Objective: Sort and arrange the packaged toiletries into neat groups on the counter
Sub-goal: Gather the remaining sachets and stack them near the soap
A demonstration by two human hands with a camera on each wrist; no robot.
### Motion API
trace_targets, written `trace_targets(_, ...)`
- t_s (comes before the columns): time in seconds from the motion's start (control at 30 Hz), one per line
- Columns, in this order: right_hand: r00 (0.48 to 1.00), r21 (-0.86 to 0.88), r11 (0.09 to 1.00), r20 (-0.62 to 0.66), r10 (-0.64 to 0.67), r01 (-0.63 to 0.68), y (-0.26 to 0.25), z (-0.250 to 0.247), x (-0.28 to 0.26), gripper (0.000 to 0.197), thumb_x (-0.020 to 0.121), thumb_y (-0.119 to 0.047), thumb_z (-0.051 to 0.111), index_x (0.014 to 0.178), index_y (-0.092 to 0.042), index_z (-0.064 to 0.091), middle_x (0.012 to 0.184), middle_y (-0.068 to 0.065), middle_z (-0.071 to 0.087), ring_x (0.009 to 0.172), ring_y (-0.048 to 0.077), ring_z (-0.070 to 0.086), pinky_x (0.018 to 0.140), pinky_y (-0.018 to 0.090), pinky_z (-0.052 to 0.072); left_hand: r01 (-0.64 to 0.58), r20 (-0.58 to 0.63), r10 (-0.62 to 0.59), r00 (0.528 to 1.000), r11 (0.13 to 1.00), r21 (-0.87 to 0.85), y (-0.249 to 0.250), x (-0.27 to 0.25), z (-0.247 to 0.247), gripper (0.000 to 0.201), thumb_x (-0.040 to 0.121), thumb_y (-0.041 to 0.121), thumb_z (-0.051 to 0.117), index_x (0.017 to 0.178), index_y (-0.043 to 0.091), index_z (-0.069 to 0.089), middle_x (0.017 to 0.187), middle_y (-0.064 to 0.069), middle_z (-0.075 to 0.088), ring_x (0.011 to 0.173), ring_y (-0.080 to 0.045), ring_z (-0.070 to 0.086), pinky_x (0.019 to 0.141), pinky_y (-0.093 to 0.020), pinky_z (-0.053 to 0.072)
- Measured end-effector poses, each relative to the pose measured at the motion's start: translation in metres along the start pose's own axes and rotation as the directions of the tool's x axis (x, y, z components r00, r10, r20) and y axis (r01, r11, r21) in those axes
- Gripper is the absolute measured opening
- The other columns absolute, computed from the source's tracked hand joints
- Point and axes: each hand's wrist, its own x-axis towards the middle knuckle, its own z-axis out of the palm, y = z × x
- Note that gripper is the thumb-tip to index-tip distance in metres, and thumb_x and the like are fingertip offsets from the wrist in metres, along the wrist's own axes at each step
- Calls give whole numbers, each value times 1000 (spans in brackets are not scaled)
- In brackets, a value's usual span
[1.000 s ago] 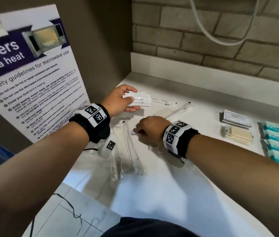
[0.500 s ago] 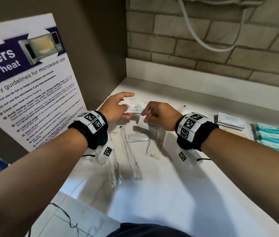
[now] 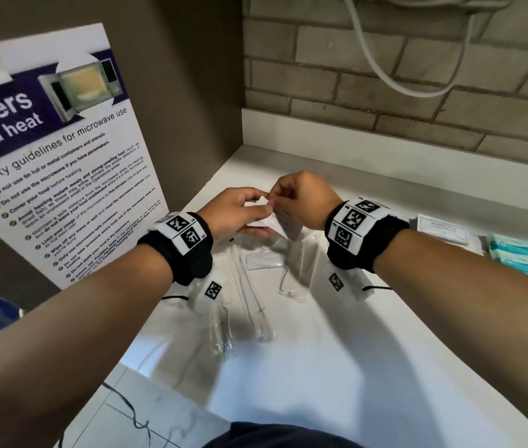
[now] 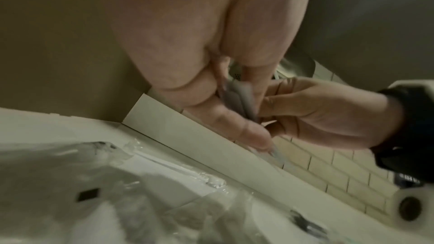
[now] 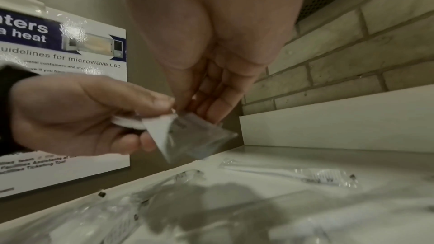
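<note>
Above the back left of the counter [image 3: 321, 367], my left hand [image 3: 256, 213] grips a small stack of flat white sachets [image 3: 264, 223] between thumb and fingers. My right hand [image 3: 276, 199] meets it from the right and pinches the top corner of a greyish sachet [image 5: 202, 136] lying against the stack. The right wrist view shows the white sachets [image 5: 157, 127] fanned under the left thumb. In the left wrist view the sachets [image 4: 239, 96] are edge-on between both hands. Clear-wrapped long items [image 3: 246, 295] lie on the counter below the hands.
A stack of white packets [image 3: 444, 227] and a row of teal packets [image 3: 518, 257] sit at the right. A small clear packet [image 3: 262, 261] lies under the hands. A microwave safety poster [image 3: 55, 173] leans at the left. The counter's edge runs close on the left.
My right hand rose from the counter with a sachet and moved left to the left hand. Both hands now hold the sachets together, a little higher.
</note>
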Motion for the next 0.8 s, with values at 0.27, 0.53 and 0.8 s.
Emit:
trace_targets(0.27,961,-281,957,276,7,74,5,37,-21,8,74,-19,62,81,-18,59,87,-1,62,79,21,59,73,33,53,-40,-309,80,948,990,133,-6,8,-27,22,95,3,56,111,15,65,134,-11,44,75,-15,71,65,-29,62)
trace_targets(0.53,883,-496,799,460,-92,341,3,60,-24,17,86,-27,56,91,-15,65,83,-2,46,79,26,56,67,29,43,-55,-243,91,966,987,150,1,12,-20,25,96,-1,52,118,7,61,137,-20,43,85,-28,68,60,-18,58)
trace_targets(0.8,941,-130,992,335,45,-2,12,17,-10,26,89,-16,52,68,-24,64,69,-7,66,62,9,59,65,22,46,-35,-294,86,952,984,176,-4,13,-23,27,95,2,54,120,10,62,132,-12,43,82,-18,68,62,-20,59)
